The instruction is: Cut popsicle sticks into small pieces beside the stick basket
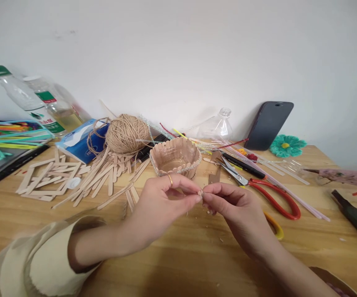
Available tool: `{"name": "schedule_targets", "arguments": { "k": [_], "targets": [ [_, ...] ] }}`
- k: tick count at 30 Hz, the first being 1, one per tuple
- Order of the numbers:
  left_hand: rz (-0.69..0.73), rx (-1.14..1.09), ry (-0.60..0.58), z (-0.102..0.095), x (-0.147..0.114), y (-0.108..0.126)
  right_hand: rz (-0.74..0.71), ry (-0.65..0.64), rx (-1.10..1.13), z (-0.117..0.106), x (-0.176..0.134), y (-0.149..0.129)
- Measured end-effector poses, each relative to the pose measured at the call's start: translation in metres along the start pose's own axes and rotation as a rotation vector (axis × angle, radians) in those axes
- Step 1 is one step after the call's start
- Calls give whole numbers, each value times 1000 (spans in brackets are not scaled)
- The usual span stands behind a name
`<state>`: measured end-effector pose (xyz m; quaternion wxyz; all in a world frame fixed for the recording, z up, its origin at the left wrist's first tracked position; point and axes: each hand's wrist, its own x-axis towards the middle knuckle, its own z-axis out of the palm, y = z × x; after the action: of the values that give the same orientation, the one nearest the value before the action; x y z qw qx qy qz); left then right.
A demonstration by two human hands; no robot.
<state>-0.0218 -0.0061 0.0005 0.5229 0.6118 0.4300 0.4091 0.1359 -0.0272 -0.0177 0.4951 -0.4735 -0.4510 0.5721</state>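
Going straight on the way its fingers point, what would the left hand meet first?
Most likely the right hand, opposite the left hand at the small pale piece; whether the hands touch is unclear.

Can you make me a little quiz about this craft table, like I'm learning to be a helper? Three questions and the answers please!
1. Pick one: which of these is closest to the teal flower?
A) the red-handled scissors
B) the dark phone
C) the white cap

2. True or false: from where the person sits, the ball of twine is to the left of the stick basket.

3. Fill the gap: the person's ___ hand, pinching a tiny pale piece, wears a gold ring.

Key:
1. B
2. True
3. left, so the left hand
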Motion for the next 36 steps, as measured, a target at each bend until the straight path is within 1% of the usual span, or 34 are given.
{"name": "schedule_targets", "arguments": {
  "k": [5, 10, 17, 22, 27, 29, 32, 34, 36],
  "targets": [
    [144, 11, 13, 0, -2, 1, 16, -21, 69, -1, -1, 1],
    [139, 101, 43, 0, -4, 1, 30, -19, 94, 0, 0, 1],
    [268, 243, 42, -2, -4, -1, 47, -34, 141, 2, -1, -1],
    [293, 286, 48, -4, -3, -1, 60, -21, 153, 3, -2, -2],
    [356, 315, 28, -5, -1, -2, 46, -51, 158, 1, 0, 1],
    [358, 312, 24, -5, -1, -2, 43, -66, 157, 0, 0, 2],
    [321, 303, 24, -5, -1, -2, 39, -79, 153, -1, 0, 3],
    [294, 301, 28, -4, -2, -3, 35, -72, 149, -1, -1, 2],
    [303, 312, 28, -5, -1, -3, 39, -42, 136, 1, -2, 1]
  ]
}}
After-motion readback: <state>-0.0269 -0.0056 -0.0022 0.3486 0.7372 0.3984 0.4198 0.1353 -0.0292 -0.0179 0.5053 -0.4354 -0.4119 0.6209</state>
